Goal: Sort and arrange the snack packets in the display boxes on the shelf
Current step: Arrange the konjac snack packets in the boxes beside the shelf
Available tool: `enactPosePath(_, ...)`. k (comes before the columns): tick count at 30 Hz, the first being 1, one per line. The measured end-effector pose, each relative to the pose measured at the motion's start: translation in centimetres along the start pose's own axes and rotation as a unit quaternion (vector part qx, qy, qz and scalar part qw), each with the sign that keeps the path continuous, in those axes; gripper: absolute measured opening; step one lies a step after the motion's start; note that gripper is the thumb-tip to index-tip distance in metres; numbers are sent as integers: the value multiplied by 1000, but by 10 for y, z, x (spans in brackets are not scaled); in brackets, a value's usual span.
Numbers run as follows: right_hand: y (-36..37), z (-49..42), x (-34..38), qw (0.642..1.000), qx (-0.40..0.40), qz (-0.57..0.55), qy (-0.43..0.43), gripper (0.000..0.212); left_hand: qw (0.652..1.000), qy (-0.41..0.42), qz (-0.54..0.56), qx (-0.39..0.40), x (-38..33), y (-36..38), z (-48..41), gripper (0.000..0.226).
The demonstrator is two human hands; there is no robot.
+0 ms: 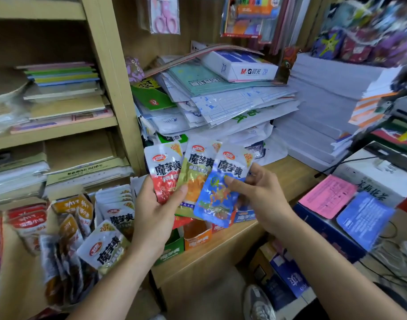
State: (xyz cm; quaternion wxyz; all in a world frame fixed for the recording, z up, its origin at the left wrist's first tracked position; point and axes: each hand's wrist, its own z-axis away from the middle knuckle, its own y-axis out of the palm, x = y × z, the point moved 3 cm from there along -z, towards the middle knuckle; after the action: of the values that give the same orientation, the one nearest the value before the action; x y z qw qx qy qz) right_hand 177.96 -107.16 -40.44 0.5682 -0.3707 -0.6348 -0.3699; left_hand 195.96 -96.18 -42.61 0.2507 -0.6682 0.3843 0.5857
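While both hands are raised over the wooden counter, we note three snack packets fanned out between them. Our left hand is closed on the red packet and the green packet, thumb pressed on the green one's face. Our right hand pinches the blue packet at its right edge, thumb on the front, fingers behind. The blue packet overlaps the green, and the green overlaps the red; all three stand roughly upright, tops tilted slightly apart.

Below the hands we record open display boxes: an orange box, a green box beside it, and a blue box partly hidden by the blue packet. To the left, a cardboard box holds loose packets in disorder, including a white packet lying tilted on top. Stacked papers fill the counter behind.
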Motion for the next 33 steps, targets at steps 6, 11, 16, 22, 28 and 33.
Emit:
enactPosePath(6,-67,-12,21,953,-263,54,-140,36,991,35,-87,-96,1,6,-14,36)
enactPosePath(11,-72,-34,-19,912,-235,315,-117,6,990,49,-85,-102,2,24,-14,32)
enactPosePath(16,-62,-45,-66,865,-97,492,-9,34,992,46,-85,-84,5,31,-14,31)
enactPosePath(22,-63,-31,-50,914,-136,382,-27,28,994,47,-86,-44,11,37,-12,32)
enactPosePath(28,-28,5,-24,999,-39,28,-1,74,994,42,-103,7,16,53,-1,38)
enactPosePath(33,-27,3,-34,995,-97,-7,22,70,996,8,-75,53,21,60,4,34)
